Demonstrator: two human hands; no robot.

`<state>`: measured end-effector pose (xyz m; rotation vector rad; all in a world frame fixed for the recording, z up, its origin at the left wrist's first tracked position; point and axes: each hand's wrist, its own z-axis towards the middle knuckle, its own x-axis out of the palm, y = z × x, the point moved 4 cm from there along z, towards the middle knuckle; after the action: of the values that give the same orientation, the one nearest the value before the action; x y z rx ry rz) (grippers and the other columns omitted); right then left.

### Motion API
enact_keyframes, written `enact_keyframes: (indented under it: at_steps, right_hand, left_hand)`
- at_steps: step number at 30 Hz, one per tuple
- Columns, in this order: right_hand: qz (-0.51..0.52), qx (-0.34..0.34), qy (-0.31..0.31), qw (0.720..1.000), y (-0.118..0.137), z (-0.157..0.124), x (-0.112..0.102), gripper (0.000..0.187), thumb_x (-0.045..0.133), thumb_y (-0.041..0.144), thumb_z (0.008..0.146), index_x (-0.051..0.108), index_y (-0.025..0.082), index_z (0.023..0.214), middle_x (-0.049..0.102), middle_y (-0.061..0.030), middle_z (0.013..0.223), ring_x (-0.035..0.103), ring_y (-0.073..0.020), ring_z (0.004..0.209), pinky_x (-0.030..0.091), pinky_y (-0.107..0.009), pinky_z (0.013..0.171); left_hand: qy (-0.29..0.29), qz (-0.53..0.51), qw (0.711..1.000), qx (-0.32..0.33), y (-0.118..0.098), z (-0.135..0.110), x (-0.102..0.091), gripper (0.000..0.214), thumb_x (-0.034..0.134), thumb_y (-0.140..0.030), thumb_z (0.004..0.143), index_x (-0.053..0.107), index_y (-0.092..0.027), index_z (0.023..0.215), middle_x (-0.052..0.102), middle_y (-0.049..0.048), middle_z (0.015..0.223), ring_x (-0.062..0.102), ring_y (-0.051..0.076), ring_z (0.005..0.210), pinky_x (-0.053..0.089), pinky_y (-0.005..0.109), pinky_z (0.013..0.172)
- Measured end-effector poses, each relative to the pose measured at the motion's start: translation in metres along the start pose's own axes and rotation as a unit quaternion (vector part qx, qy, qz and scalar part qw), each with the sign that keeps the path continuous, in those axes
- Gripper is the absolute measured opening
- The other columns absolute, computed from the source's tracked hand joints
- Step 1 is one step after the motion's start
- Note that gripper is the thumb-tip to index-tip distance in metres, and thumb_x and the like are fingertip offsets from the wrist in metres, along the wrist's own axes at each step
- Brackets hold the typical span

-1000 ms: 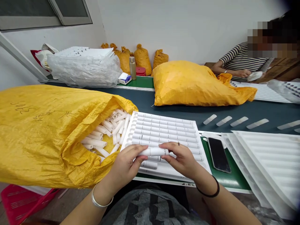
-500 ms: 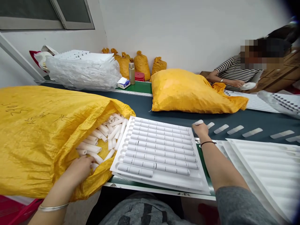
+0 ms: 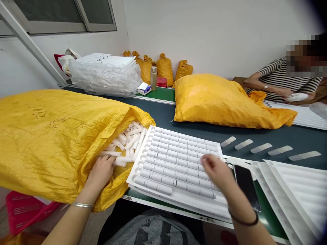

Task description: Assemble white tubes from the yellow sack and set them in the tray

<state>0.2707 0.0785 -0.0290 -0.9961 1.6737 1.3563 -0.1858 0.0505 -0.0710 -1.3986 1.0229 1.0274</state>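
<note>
My left hand (image 3: 101, 170) is inside the mouth of a yellow woven sack (image 3: 51, 136), its fingers closed around the end of a short white tube (image 3: 125, 159). More loose white tubes (image 3: 138, 131) lie heaped in the opening. Beside the sack, a white ribbed tray (image 3: 199, 201) carries rows of white tubes with small dark print (image 3: 163, 160); the nearest row is only part filled. Above the tray's right side hovers my right hand (image 3: 217, 172), fingers curled together, with nothing visible in it.
Several white tubes with clear ends (image 3: 244, 144) lie spaced along the dark belt (image 3: 153, 112). A phone (image 3: 246, 187) and stacked white trays (image 3: 298, 190) are at right. Across the belt are a full yellow sack (image 3: 214, 98), a wrapped stack (image 3: 104, 78), a bottle (image 3: 153, 78) and a co-worker (image 3: 276, 76).
My right hand has let go of a white tube on the belt and come back over the tray. My left hand has moved deeper among the loose tubes. The view has turned slightly left.
</note>
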Motion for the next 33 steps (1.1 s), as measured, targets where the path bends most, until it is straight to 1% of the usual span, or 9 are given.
enact_keyframes:
  at_steps: [3, 7, 12, 17, 20, 22, 25, 28, 33]
  right_hand:
    - [0.041, -0.298, 0.075, 0.951, 0.064, -0.064, 0.061, 0.013, 0.053, 0.02, 0.089, 0.065, 0.02, 0.093, 0.067, -0.0064, 0.092, 0.063, -0.019, 0.084, 0.05, -0.029, 0.074]
    - [-0.029, -0.341, 0.023, 0.939, 0.086, -0.093, 0.109, 0.019, 0.062, 0.007, 0.076, 0.064, 0.017, 0.092, 0.066, -0.0083, 0.087, 0.063, -0.0245, 0.078, 0.052, -0.035, 0.068]
    - [0.125, -0.293, -0.035, 0.947, 0.088, -0.081, 0.083, 0.019, 0.06, 0.01, 0.073, 0.055, 0.019, 0.089, 0.062, -0.0075, 0.086, 0.06, -0.0232, 0.077, 0.053, -0.037, 0.068]
    - [0.4, -0.251, 0.016, 0.881, 0.1, -0.07, 0.048, 0.017, 0.056, 0.021, 0.084, 0.055, 0.022, 0.101, 0.059, -0.0032, 0.085, 0.057, -0.0155, 0.072, 0.051, -0.029, 0.065]
    - [0.467, -0.264, 0.028, 0.843, 0.103, -0.066, 0.039, 0.021, 0.058, 0.027, 0.088, 0.059, 0.022, 0.108, 0.061, -0.0044, 0.09, 0.059, -0.016, 0.077, 0.052, -0.029, 0.068]
    - [0.445, -0.281, 0.01, 0.85, 0.101, -0.064, 0.032, 0.023, 0.06, 0.028, 0.088, 0.061, 0.024, 0.11, 0.063, -0.0043, 0.092, 0.06, -0.0165, 0.08, 0.052, -0.03, 0.072]
    - [0.361, -0.331, -0.039, 0.871, 0.098, -0.061, 0.016, 0.027, 0.062, 0.024, 0.087, 0.061, 0.026, 0.114, 0.066, -0.0048, 0.101, 0.062, -0.0183, 0.091, 0.051, -0.031, 0.079]
    - [0.308, -0.391, -0.062, 0.865, 0.101, -0.061, 0.001, 0.029, 0.06, 0.02, 0.089, 0.059, 0.026, 0.116, 0.067, -0.006, 0.107, 0.063, -0.0196, 0.098, 0.052, -0.032, 0.084]
    - [0.252, -0.453, -0.049, 0.853, 0.114, -0.059, -0.016, 0.029, 0.055, 0.02, 0.092, 0.058, 0.025, 0.12, 0.068, -0.0075, 0.107, 0.064, -0.0201, 0.1, 0.053, -0.034, 0.086]
  left_hand:
    - [-0.081, -0.019, 0.996, 0.013, -0.011, 0.004, -0.019, 0.033, 0.044, -0.031, 0.087, 0.061, -0.014, 0.11, 0.062, 0.0167, 0.117, 0.053, 0.03, 0.112, 0.038, 0.046, 0.1]
    - [-0.149, -0.145, 0.974, 0.092, -0.043, -0.009, -0.041, 0.032, 0.049, -0.036, 0.087, 0.061, -0.018, 0.11, 0.066, 0.0093, 0.113, 0.056, 0.025, 0.112, 0.041, 0.041, 0.101]
    - [-0.09, -0.403, 0.906, 0.093, -0.092, -0.034, -0.036, 0.027, 0.061, -0.033, 0.084, 0.06, -0.02, 0.108, 0.065, 0.0085, 0.117, 0.06, 0.024, 0.111, 0.045, 0.038, 0.099]
    - [-0.023, -0.708, 0.706, 0.0, -0.135, -0.048, -0.02, 0.073, 0.076, -0.028, 0.072, 0.031, -0.031, 0.13, 0.068, 0.0016, 0.1, 0.068, 0.018, 0.087, 0.055, 0.033, 0.08]
    - [-0.01, -0.759, 0.651, -0.024, -0.145, -0.047, -0.018, 0.063, 0.078, -0.027, 0.07, 0.042, -0.03, 0.121, 0.066, -0.0009, 0.099, 0.067, 0.013, 0.084, 0.054, 0.027, 0.077]
    - [-0.037, -0.749, 0.662, -0.019, -0.142, -0.044, -0.021, 0.046, 0.077, -0.027, 0.072, 0.052, -0.025, 0.111, 0.066, 0.0, 0.101, 0.065, 0.011, 0.085, 0.053, 0.022, 0.078]
    - [-0.056, -0.689, 0.722, -0.022, -0.135, -0.042, -0.022, 0.035, 0.076, -0.03, 0.074, 0.061, -0.02, 0.104, 0.069, 0.0022, 0.097, 0.064, 0.01, 0.08, 0.052, 0.02, 0.074]
    - [0.014, -0.636, 0.772, -0.022, -0.137, -0.042, -0.022, 0.037, 0.072, -0.038, 0.075, 0.066, -0.015, 0.104, 0.071, 0.0042, 0.081, 0.066, 0.015, 0.072, 0.053, 0.025, 0.069]
    - [0.106, -0.577, 0.81, 0.01, -0.147, -0.048, -0.032, 0.04, 0.074, -0.036, 0.072, 0.069, -0.016, 0.107, 0.07, 0.0035, 0.076, 0.062, 0.013, 0.065, 0.05, 0.022, 0.06]
